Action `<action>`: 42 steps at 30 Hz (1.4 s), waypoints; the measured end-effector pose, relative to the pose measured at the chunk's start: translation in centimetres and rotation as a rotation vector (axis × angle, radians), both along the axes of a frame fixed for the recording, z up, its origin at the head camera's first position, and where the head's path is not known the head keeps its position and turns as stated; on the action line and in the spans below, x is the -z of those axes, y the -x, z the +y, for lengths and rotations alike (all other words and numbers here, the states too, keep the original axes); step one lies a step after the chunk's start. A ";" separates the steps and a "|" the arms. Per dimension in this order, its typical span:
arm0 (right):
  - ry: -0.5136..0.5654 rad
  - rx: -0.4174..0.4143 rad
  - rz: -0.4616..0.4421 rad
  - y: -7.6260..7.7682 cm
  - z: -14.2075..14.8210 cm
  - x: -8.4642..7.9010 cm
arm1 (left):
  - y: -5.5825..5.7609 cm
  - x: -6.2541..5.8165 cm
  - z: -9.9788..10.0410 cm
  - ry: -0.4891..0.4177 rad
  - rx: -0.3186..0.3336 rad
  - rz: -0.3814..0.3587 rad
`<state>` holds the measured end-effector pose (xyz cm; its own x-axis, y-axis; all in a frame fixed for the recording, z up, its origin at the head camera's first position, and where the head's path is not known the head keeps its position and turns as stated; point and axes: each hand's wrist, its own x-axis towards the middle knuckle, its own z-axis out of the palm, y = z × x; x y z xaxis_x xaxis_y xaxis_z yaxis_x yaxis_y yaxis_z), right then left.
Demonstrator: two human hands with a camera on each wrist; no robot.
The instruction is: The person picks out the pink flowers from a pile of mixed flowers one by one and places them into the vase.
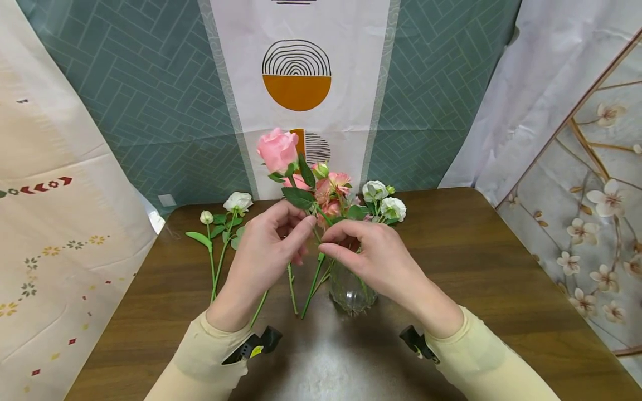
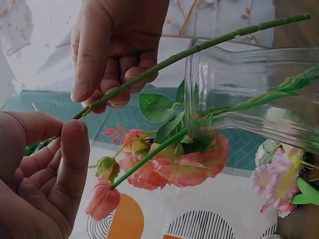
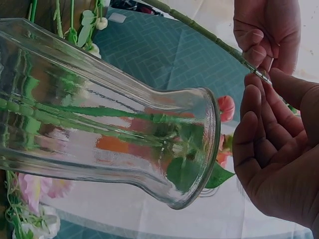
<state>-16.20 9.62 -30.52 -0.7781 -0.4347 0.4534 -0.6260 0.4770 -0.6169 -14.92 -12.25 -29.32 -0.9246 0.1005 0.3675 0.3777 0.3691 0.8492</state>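
A pink rose (image 1: 277, 150) with dark green leaves is held up over the table, its bloom leaning to the left. My left hand (image 1: 271, 239) pinches its stem (image 2: 209, 43) between thumb and forefinger. Close beside it, my right hand (image 1: 376, 250) has thumb and fingertips on the same stem, as the right wrist view shows. The stem's lower end sticks out free, outside the vase. Just beyond my right hand stands a clear glass vase (image 3: 99, 169), partly hidden in the head view. Peach-pink flowers (image 2: 192, 164) and a pink tulip (image 2: 103, 199) show around its mouth.
White flowers (image 1: 238, 202) on long stems lie at the left of the brown wooden table (image 1: 471, 250). More white blooms (image 1: 393, 209) lie behind the vase to the right. A patterned cloth (image 1: 150, 83) hangs at the table's back edge.
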 end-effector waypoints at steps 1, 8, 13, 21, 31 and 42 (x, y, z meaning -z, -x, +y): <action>0.000 -0.004 -0.002 0.0 0.0 0.0 | 0.0 0.0 0.0 0.004 -0.003 -0.001; 0.002 -0.015 -0.006 0.0 -0.1 0.0 | -0.1 0.0 0.2 0.020 -0.002 0.010; -0.002 -0.012 -0.008 0.0 -0.2 0.1 | -0.1 0.0 0.3 0.020 0.003 0.008; 0.001 -0.007 0.032 0.0 -0.1 0.1 | -0.3 0.1 0.3 0.025 0.022 0.010; 0.039 0.025 0.042 -0.2 0.8 -1.0 | -0.9 0.5 -0.2 0.052 0.072 -0.024; 0.071 0.078 0.041 0.1 2.1 -2.6 | -0.6 3.4 -0.8 0.106 0.073 -0.080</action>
